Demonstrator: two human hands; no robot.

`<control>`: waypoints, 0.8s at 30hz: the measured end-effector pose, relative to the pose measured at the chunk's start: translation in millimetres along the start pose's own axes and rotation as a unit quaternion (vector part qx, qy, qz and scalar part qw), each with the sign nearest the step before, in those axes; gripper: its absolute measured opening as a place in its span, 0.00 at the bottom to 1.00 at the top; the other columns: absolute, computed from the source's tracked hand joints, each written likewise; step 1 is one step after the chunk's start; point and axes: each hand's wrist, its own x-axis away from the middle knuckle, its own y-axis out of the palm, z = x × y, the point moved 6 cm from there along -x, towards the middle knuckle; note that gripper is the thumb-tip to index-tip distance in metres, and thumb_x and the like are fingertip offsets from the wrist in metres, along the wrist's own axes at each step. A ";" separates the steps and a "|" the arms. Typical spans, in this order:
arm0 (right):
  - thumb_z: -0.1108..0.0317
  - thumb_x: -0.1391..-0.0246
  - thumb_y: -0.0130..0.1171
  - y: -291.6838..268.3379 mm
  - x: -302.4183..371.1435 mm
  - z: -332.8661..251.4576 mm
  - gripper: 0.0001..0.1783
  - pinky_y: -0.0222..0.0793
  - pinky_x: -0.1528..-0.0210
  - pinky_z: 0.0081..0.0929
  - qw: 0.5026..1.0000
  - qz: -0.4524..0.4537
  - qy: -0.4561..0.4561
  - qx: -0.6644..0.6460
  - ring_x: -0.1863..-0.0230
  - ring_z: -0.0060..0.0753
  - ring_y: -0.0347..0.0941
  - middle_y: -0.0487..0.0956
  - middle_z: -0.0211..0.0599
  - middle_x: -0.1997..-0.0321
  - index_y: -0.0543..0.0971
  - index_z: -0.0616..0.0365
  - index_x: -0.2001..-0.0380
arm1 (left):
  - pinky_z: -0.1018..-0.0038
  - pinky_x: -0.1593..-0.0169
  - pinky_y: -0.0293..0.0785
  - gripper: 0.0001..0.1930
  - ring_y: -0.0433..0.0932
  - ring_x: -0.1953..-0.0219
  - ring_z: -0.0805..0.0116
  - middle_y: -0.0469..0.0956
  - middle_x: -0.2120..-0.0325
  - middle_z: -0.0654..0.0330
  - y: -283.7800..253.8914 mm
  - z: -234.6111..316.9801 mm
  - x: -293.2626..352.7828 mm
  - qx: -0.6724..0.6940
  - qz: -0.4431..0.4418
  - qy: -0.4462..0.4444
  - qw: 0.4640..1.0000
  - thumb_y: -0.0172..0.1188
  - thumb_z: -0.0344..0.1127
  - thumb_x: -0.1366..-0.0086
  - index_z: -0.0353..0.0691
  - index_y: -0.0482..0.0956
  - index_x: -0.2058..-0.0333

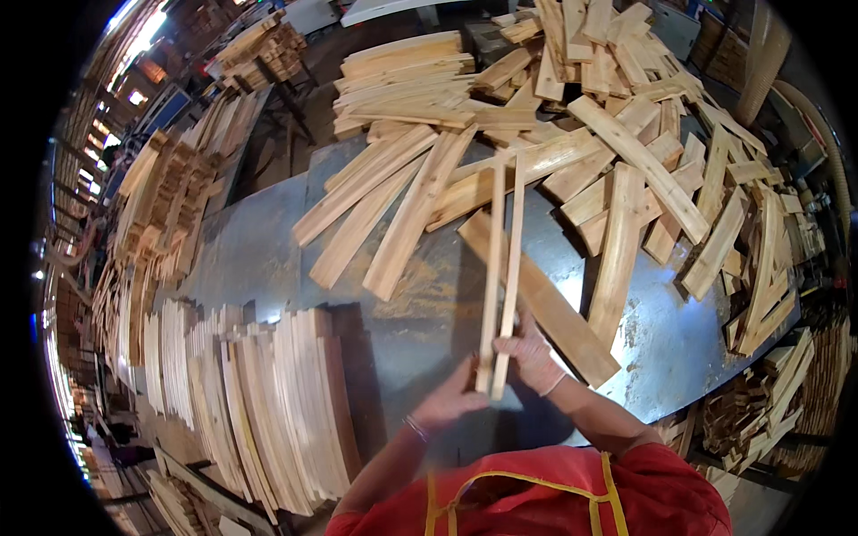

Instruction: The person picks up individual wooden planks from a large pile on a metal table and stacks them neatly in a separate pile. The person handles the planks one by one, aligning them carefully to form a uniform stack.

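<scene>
From where I stood, the person in the red shirt [536, 478] had both hands up over the metal table [398, 344], holding two boards side by side on edge, their far ends pointing away. The left hand [445, 398] was closed on the near end of the left board [492, 277], though I couldn't tell how far its fingers wrapped round. The right hand [534, 357] gripped the right board [510, 268] near its lower end, thumb against the wood. A narrow gap ran between the two for most of their length.

Behind them a loose plank [554, 308] lay slantwise on the tabletop. Off to the left, more boards stood packed on edge in a row [304, 402]. Across the table a jumbled heap [617, 179] of wood spread toward the right, beside a neater stack [402, 76].
</scene>
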 end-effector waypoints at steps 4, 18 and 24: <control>0.68 0.46 0.72 40.5 54.0 91.3 0.61 0.56 0.22 0.38 0.998 -0.004 0.053 0.028 0.23 0.43 0.59 0.60 0.51 0.23 0.42 0.67 0.20 | 0.68 0.36 0.72 0.47 0.73 0.39 0.69 0.73 0.39 0.59 6.3 -64.6 82.4 0.123 0.080 -0.096 0.985 0.69 0.24 0.39 0.41 0.54 0.24; 0.66 0.45 0.72 242.5 82.7 215.0 0.52 0.76 0.38 0.38 0.958 -0.087 0.165 0.216 0.39 0.50 0.79 0.78 0.52 0.34 0.56 0.55 0.22 | 0.50 0.27 0.62 0.49 0.65 0.28 0.42 0.66 0.30 0.41 -101.1 -62.6 322.8 -0.500 0.480 -0.085 0.716 0.76 0.46 0.43 0.33 0.63 0.28; 0.58 0.45 0.69 255.3 53.3 167.5 0.50 0.65 0.29 0.38 0.910 -0.297 0.152 0.248 0.30 0.56 0.70 0.73 0.57 0.29 0.59 0.62 0.24 | 0.48 0.31 0.62 0.44 0.64 0.28 0.42 0.66 0.30 0.42 -121.1 -68.3 314.2 -0.578 0.460 -0.155 0.655 0.71 0.57 0.41 0.34 0.69 0.34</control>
